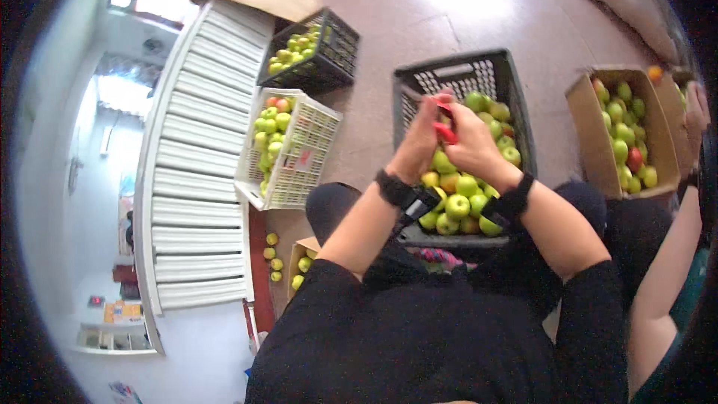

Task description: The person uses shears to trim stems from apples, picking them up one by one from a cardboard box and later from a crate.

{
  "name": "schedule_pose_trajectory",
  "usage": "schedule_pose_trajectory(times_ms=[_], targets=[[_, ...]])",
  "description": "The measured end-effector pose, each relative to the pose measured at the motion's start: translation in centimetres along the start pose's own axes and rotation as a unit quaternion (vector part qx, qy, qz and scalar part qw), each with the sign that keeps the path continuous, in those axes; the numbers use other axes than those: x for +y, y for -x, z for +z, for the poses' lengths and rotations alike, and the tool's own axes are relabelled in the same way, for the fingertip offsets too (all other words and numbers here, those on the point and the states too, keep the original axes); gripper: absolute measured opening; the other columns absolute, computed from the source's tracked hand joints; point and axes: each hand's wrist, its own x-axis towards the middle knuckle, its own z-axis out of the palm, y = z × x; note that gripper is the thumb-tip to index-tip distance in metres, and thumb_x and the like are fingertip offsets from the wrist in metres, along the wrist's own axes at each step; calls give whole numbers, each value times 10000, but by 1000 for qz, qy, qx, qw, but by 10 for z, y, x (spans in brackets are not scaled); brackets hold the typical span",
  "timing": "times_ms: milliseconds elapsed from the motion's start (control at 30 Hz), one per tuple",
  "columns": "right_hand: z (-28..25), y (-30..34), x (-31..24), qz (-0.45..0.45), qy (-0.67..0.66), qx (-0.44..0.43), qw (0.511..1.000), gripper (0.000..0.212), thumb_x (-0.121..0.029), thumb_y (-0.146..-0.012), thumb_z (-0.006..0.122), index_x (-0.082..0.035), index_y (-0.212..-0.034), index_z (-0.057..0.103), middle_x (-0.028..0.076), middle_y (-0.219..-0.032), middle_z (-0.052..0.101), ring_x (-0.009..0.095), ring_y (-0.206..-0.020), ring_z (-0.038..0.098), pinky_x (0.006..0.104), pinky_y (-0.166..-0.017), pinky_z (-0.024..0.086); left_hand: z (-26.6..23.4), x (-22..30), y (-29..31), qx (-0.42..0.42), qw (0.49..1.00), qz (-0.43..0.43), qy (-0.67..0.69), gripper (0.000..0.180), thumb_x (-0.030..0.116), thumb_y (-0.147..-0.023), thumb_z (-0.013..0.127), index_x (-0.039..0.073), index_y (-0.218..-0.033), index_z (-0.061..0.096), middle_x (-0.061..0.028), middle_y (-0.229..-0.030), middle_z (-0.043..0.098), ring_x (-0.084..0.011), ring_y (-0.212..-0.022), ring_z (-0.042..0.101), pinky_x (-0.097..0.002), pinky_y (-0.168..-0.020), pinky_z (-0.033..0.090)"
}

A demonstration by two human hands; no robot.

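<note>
Both my hands are close together above a black plastic crate (519, 93) of green and yellow apples (458, 206), some with a red blush. My right hand (475, 146) is closed around a small tool with red handles (446, 133); its working end is hidden, so I cannot tell its exact kind. Right beside it, my left hand (417, 142) has its fingers bent together at the tool, and whatever they grip is hidden. Dark bands circle both my wrists.
To the left stand a white crate (318, 135) and a farther black crate (340, 49), both holding apples. A cardboard box (587, 131) of apples is at the right, near another person's arm (677, 254). Loose apples (272, 253) lie on the floor. A sack (621, 0) rests at far right.
</note>
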Motion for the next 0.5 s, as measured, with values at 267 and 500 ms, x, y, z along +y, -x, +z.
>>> schedule_pose_trajectory(times_ms=[267, 500], targets=[[-50, -23, 26, 127, -122, 118, 977, 274, -99, -742, 569, 10, -992, 543, 96, -750, 569, 195, -700, 568, 322, -662, 453, -93, -126, -25, -140, 823, -64, -546, 456, 272, -807, 643, 30, -1177, 531, -183, -1154, 578, -285, -1049, 568, -346, -910, 440], [-53, -34, -9, 195, -312, 47, 929, 278, -106, -773, 605, 14, -1009, 521, 27, -728, 527, 103, -564, 553, 250, -479, 464, -133, -194, -19, -94, 609, -227, -754, 562, 316, -720, 713, 117, -1191, 479, -213, -1181, 496, -394, -1076, 502, -464, -880, 441]])
